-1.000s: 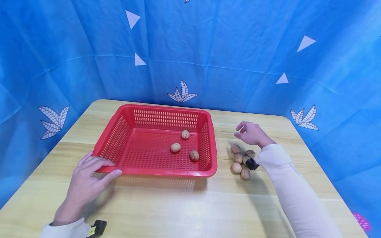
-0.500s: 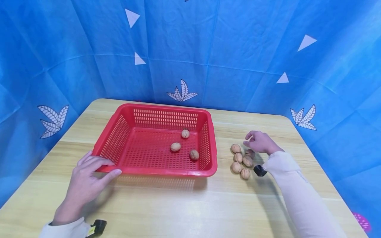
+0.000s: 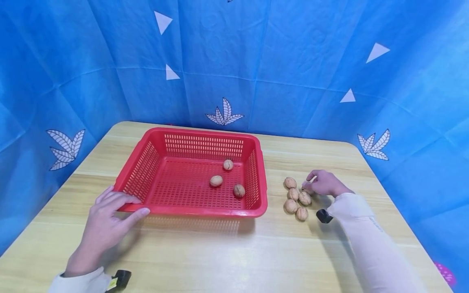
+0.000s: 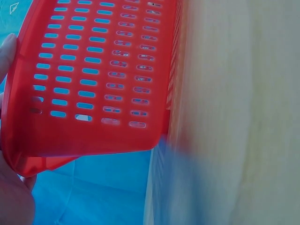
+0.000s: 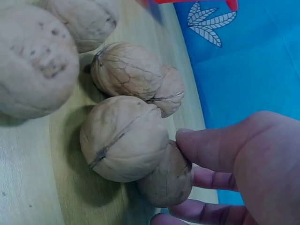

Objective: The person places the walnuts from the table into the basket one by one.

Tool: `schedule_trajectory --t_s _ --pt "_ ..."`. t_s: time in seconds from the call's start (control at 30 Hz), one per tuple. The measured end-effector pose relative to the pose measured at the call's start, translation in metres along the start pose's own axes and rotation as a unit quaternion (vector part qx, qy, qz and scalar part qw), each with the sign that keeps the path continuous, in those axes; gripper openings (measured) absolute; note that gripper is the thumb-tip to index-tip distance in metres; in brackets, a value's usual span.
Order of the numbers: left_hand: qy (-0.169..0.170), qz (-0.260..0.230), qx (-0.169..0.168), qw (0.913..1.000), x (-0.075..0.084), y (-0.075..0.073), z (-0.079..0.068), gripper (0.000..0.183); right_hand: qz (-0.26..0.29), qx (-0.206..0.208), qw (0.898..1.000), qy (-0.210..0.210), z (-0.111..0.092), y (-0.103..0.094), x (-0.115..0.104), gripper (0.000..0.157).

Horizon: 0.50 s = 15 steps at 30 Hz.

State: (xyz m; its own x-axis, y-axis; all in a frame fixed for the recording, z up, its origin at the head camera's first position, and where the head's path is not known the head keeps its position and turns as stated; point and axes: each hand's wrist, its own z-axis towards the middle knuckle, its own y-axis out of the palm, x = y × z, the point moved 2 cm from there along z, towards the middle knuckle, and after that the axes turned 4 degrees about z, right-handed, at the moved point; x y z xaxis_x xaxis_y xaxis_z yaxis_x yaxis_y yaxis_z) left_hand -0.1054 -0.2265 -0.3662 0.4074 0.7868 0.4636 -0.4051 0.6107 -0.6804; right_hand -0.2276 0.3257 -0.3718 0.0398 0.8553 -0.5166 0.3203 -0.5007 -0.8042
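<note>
A red plastic basket [image 3: 205, 211] with slotted walls stands left of centre on the table, with three walnuts [image 3: 216, 181] inside. My left hand [image 3: 106, 224] grips its near left corner by the rim; in the left wrist view the basket wall [image 4: 89, 136] fills much of the picture. To the right of the basket several walnuts [image 3: 293, 194] lie in a loose cluster. At the cluster's right side my right hand [image 3: 325, 183] pinches another walnut [image 5: 166, 183] between thumb and fingers. That walnut sits right behind a paler walnut [image 5: 124, 138] in the right wrist view.
A light wooden table [image 3: 234, 252] carries everything. Behind it and at both sides hangs a blue patterned cloth [image 3: 293, 49]. A black wrist device [image 3: 122, 280] sits at the left cuff, and another black device [image 3: 324, 215] at the right cuff.
My right hand has moved right and down, from above the back of the cluster to the walnut at its right side, and closed its fingers there. The left hand and basket have stayed put.
</note>
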Motion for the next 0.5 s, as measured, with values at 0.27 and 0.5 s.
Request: schedule_trajectory --t_s 0.27,0.5 --pt "0.017 -0.010 0.011 0.9997 -0.0015 0.0011 0.0008 0.033 -0.002 0.006 1.000 -0.013 0.0018 0.0035 0.0004 0.027" --pt "0.019 -0.004 0.013 0.9997 -0.0018 0.0002 -0.0004 0.033 -0.015 0.011 0.999 -0.026 0.0033 0.0053 -0.0007 0.022"
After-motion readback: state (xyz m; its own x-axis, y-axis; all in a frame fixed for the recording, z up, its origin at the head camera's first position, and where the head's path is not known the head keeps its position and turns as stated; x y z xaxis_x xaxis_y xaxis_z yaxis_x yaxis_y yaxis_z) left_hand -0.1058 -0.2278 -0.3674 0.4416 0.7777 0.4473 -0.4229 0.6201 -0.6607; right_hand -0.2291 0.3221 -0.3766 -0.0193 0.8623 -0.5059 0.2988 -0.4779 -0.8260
